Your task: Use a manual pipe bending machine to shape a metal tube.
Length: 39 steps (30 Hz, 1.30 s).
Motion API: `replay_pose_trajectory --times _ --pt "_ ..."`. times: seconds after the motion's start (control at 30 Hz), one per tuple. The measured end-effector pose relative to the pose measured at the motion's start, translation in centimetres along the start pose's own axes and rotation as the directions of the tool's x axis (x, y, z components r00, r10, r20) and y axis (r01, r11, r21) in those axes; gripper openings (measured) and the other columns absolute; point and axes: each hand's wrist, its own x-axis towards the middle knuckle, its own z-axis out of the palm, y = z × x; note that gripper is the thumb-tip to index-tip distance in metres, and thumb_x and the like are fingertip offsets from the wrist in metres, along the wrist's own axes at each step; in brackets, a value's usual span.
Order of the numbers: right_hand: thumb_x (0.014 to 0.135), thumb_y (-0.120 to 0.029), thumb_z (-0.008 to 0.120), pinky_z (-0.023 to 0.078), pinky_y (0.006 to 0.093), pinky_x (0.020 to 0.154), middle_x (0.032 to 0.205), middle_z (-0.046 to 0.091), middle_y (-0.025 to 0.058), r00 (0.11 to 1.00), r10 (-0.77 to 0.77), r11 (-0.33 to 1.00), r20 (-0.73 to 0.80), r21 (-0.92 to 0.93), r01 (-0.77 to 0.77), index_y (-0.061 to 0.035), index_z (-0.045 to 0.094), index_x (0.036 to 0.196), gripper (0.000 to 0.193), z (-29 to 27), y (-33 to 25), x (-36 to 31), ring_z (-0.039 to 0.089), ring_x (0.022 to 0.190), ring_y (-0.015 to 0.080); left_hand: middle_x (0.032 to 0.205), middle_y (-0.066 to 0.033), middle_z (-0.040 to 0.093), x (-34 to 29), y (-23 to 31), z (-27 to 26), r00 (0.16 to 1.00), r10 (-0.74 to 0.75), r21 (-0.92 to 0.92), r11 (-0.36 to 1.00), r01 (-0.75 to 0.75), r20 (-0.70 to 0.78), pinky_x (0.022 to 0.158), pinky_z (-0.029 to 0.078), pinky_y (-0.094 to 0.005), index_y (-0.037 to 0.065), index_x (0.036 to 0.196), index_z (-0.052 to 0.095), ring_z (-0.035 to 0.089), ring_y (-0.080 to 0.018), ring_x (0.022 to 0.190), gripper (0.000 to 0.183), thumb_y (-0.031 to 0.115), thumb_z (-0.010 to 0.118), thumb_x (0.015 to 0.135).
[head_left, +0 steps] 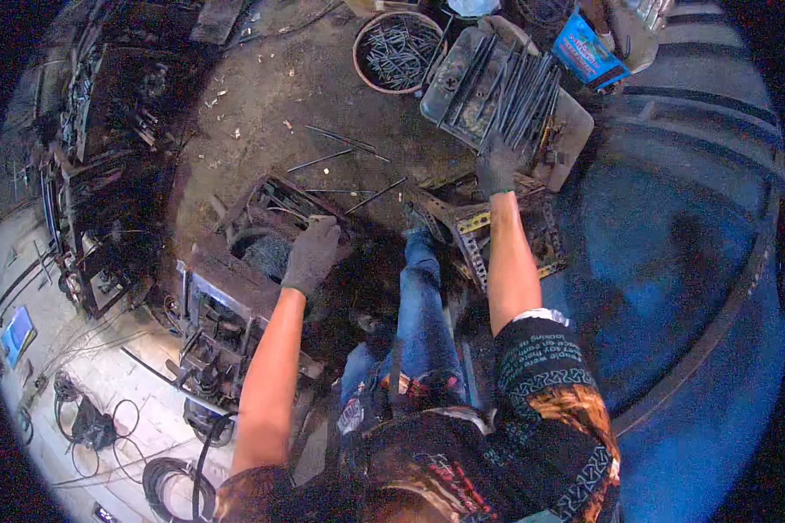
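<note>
My right hand [498, 166], in a dark grey glove, reaches to the near ends of a pile of dark metal rods [528, 96]. Its fingers blend into the rods, so their grip is hidden. The rods lie in a grey plastic tray [576, 126] at the upper right. My left hand [312, 254], also gloved, is at a dark, grimy machine [235, 270]. Its fingers are curled at the machine's top edge; whatever they hold cannot be made out. Beside that hand is a round opening with a dark grey mass [269, 254] in it.
A round tub [399, 54] full of short metal pieces stands left of the tray. Several loose rods [321, 160] lie on the dirty floor ahead. A perforated metal frame [473, 248] stands under my right forearm. A blue bag [588, 52] is at the far right. Coiled cable [170, 488] lies lower left.
</note>
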Motion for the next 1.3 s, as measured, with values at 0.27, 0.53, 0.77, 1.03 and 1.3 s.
replay_pose_trajectory --times 0.27,0.53,0.77,1.03,1.3 --pt "0.102 -0.022 0.062 0.036 0.0218 0.046 0.081 0.061 -0.0072 0.885 -0.042 0.228 0.464 0.866 -0.444 -0.0106 0.069 0.12 0.022 -10.4 -14.9 -11.7 0.05 0.056 0.0038 0.129 -0.0203 0.067 -9.1 2.7 -8.2 0.976 0.133 0.156 0.982 -0.106 -0.172 0.105 0.049 -0.0454 -0.001 0.123 0.067 0.062 -0.0378 0.121 0.042 0.034 0.056 0.101" --pt "0.101 -0.026 0.065 0.051 0.0321 0.065 0.086 0.069 -0.0015 0.838 -0.115 0.572 0.534 0.725 -0.384 -0.002 0.073 0.117 0.03 -15.4 -24.3 -27.5 0.061 0.07 0.0123 0.118 -0.0225 0.07 -26.7 2.5 -13.6 0.806 -0.046 -0.16 0.985 -0.06 -0.59 0.101 0.051 -0.0453 -0.001 0.122 0.067 0.065 -0.0379 0.115 0.037 0.028 0.058 0.1" --pt "0.1 -0.031 0.068 0.039 0.0263 0.051 0.071 0.061 -0.0032 0.777 -0.389 0.726 0.494 0.684 -0.072 -0.0065 0.072 0.092 0.026 -12.9 -26.3 -38.7 0.05 0.056 0.006 0.129 -0.0202 0.067 -45.8 -6.2 -12.1 0.53 -0.286 -0.174 0.952 0.253 -0.798 0.106 0.047 -0.0449 0.002 0.129 0.065 0.062 -0.0382 0.121 0.036 0.022 0.059 0.099" --pt "0.091 -0.023 0.07 0.053 0.0365 0.074 0.09 0.074 0.0123 0.626 -0.652 0.756 0.427 0.421 0.5 0.0001 0.075 0.109 0.03 -14.2 -29.9 -43.5 0.069 0.08 0.0253 0.144 -0.0237 0.056 -60.0 -16.5 -3.0 0.322 -0.348 -0.11 0.81 0.575 -0.88 0.113 0.04 -0.0475 0.002 0.136 0.06 0.052 -0.041 0.133 0.043 0.029 0.057 0.102" --pt "0.078 -0.037 0.074 0.056 0.0465 0.084 0.102 0.074 0.022 0.414 -0.704 0.624 0.577 0.225 0.748 -0.0069 0.077 0.103 0.039 -11.3 -40.7 -40.1 0.071 0.095 0.0408 0.153 -0.0263 0.045 -63.4 -19.8 6.1 0.199 -0.825 -0.575 0.521 0.631 -0.529 0.118 0.034 -0.0488 0.0 0.152 0.044 0.041 -0.0418 0.143 0.056 0.03 0.05 0.105"
